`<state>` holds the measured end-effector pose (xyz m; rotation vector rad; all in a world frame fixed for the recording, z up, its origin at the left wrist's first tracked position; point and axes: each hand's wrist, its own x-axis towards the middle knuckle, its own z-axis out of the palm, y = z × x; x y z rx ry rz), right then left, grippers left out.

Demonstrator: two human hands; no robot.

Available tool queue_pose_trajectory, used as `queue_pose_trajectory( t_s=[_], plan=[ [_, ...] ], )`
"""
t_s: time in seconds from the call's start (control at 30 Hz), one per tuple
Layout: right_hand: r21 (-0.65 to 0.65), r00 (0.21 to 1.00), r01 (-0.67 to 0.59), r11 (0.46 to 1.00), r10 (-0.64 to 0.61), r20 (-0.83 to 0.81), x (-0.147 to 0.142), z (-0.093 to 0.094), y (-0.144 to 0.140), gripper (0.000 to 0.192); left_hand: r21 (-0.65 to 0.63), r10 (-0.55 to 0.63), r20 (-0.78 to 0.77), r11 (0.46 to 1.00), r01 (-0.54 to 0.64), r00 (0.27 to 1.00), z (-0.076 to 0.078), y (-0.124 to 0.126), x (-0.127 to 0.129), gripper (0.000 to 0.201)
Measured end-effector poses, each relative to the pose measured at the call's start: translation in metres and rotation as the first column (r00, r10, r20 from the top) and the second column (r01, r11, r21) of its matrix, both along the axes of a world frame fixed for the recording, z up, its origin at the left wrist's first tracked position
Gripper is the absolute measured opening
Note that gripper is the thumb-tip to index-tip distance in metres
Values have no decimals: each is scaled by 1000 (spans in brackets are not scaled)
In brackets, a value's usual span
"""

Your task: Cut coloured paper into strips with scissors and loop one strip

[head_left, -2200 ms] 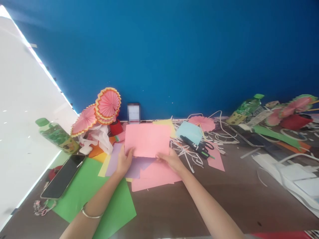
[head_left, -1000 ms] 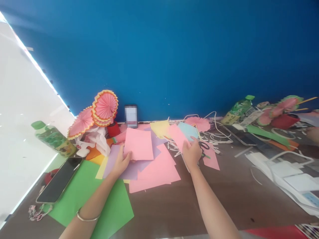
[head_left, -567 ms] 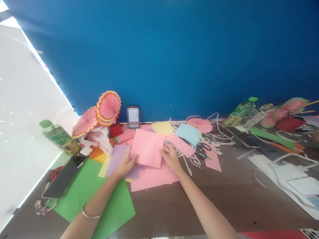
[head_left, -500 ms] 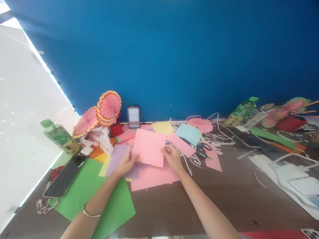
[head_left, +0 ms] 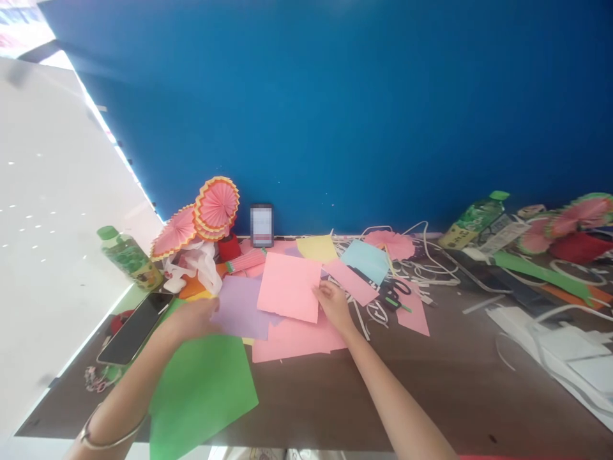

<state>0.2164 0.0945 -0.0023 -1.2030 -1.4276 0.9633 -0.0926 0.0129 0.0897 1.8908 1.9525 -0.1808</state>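
A square sheet of pink paper (head_left: 289, 286) is pinched at its right edge by my right hand (head_left: 331, 300), over other papers. My left hand (head_left: 194, 318) is off that sheet. It is over the left side, at the edge of a purple paper (head_left: 234, 306) and above a green paper (head_left: 205, 383). Motion smears its fingers, so whether it grips anything is unclear. Below the held sheet lies more pink paper (head_left: 297, 342). To the right are a narrow pink strip (head_left: 352, 282), a light blue paper (head_left: 366, 260) and black-handled scissors (head_left: 400, 289).
Pleated paper fans (head_left: 216, 207) stand at the back left. Near them are a green-capped bottle (head_left: 129, 259), a phone (head_left: 136, 329) and a small upright screen (head_left: 262, 225). White cables (head_left: 433, 271) and another bottle (head_left: 474, 220) are on the right, before a blue wall (head_left: 325, 115).
My left hand has let go of the pink sheet and moved left toward the purple and green papers. My right hand keeps its pinch. The view has shifted slightly.
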Motion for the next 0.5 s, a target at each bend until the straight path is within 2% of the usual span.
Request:
queue_pose_trajectory(
  t_s=[0.07, 0.17, 0.23, 0.3, 0.37, 0.43, 0.5],
  plan=[
    [7, 1000, 27, 1000, -27, 8, 1, 1, 0, 28, -63, 13, -39, 998, -16, 999, -7, -23, -6, 36],
    [-75, 998, 54, 996, -56, -35, 2, 1, -1, 26, 36, 70, -13, 997, -69, 997, -23, -52, -16, 41],
    [-188, 990, 4, 982, -30, -137, -1, 0, -3, 23, 95, 128, -26, 988, -125, 991, -35, -65, -23, 50],
    [-274, 959, -98, 957, 18, -281, -6, 1, -7, 23, 160, 170, -45, 974, -161, 984, -46, -72, -30, 57],
    [-304, 911, -204, 931, 66, -407, -12, 4, -12, 30, 191, 200, -58, 964, -186, 978, -53, -75, -36, 61],
    [-311, 873, -274, 910, 100, -477, -19, 8, -19, 36, 180, 230, -48, 959, -218, 972, -57, -74, -41, 61],
    [-317, 855, -292, 902, 97, -510, -25, 13, -24, 38, 148, 263, -11, 954, -259, 965, -59, -72, -46, 60]
  ],
)
